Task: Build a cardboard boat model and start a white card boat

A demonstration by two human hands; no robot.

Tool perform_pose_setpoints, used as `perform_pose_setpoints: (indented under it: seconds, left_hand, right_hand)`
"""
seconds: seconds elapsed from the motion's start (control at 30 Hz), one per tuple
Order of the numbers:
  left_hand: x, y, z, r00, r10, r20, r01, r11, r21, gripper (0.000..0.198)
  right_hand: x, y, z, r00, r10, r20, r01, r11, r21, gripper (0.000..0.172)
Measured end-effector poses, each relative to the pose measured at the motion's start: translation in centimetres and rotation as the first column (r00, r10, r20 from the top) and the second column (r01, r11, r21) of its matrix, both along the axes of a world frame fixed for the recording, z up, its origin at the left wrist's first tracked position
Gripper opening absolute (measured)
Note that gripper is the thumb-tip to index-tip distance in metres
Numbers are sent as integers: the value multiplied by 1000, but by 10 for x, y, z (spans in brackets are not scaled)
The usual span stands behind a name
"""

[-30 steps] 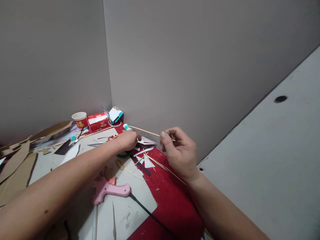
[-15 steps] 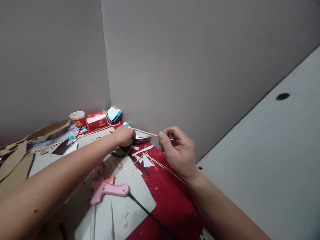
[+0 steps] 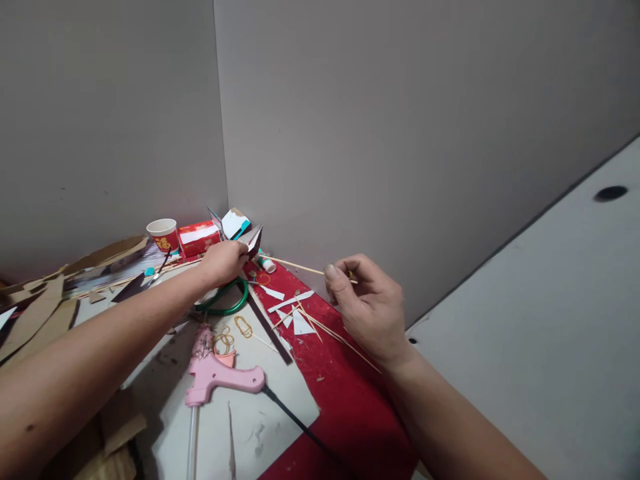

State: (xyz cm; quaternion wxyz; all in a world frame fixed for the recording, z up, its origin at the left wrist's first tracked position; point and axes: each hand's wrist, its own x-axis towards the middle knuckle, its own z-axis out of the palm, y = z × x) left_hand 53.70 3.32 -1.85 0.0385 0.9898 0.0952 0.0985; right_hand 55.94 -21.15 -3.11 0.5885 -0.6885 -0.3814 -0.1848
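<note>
Pink glue gun [image 3: 227, 375]: right hand's [image 3: 370, 310] 8 o'clock | thin stick [image 3: 293, 265]: pinched there, pointing 10 o'clock | left hand [image 3: 223, 262]: gripping folded piece [image 3: 255, 243], fingertips hidden | green loop [image 3: 227, 311]: partly behind left forearm [image 3: 125, 340]

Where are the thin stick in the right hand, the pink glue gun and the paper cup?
Thin stick [image 3: 295, 265]: head view, on the length jutting from the right hand [image 3: 367, 307].
Pink glue gun [image 3: 227, 375]: head view, on its handle.
Paper cup [image 3: 165, 241]: head view, on its outer wall.
</note>
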Motion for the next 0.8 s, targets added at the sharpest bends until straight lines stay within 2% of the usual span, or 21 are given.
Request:
perform_pose_setpoints:
  seconds: [0.1,0.27,0.33,0.43,0.53,0.63,0.8]
  left_hand:
    - [1,-5,9,991,-3,133,1,1000,9,24]
    - [1,-1,43,948,21,317,-28,999,17,36]
    - [-2,8,55,955,22,294,-28,1000,15,34]
    - [-15,27,65,989,21,148,-23,1000,6,25]
    - [-32,50,65,999,35,-41,-35,999,-6,16]
    - [-52,67,58,983,45,-176,-54,998,-43,15]
    - [-76,65,42,959,-59,-278,-5,975,-223,14]
  right_hand:
    - [-1,0,1,1000,0,3,0,1000,-5,19]
    - [0,-1,0,1000,-7,-5,7,1000,-8,18]
    - [0,-1,-1,1000,-13,-10,13,1000,-9,18]
    - [1,-1,-2,999,-18,-28,18,1000,-5,17]
    - [0,0,-3,999,-30,-44,29,999,-19,16]
    - [-2,0,-3,997,-53,-52,50,997,-54,17]
    - [-5,0,-1,994,-96,-58,88,989,-121,21]
